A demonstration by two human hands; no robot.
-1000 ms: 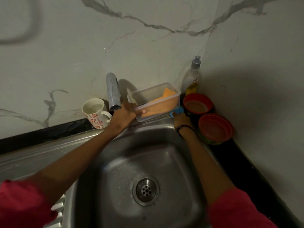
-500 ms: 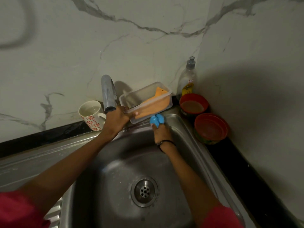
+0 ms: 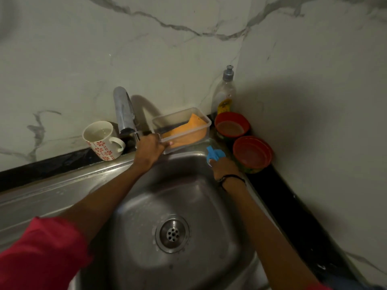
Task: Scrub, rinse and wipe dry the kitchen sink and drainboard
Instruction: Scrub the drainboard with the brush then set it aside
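Scrubbing along the back right rim of the sink [image 3: 146, 206] looks like the step in hand, so work it properly. Your right hand [image 3: 224, 167] is curled round a blue scrubber [image 3: 214, 154], pressing it on the steel ledge between the clear plastic container [image 3: 182, 122] and the stacked red bowls [image 3: 252, 151]. Your left hand [image 3: 149, 148] grips the near left corner of that container, just beside the tap [image 3: 124, 110]; it seems to be holding the box out of the way.

Lift or tilt the container a little higher, so the scrubber can reach under its footprint; grime probably gathers there. Use short strokes, and follow the rim into the corner by the bowls. Mind the bowls and the soap bottle [image 3: 224, 95] behind them: a wide sweep could knock them. The patterned mug [image 3: 101, 140] left of the tap appears to hold water, so keep your left elbow away from it.

The basin shows only droplets near the drain [image 3: 172, 233], and the drainboard [image 3: 52, 193] on the left probably awaits its turn.
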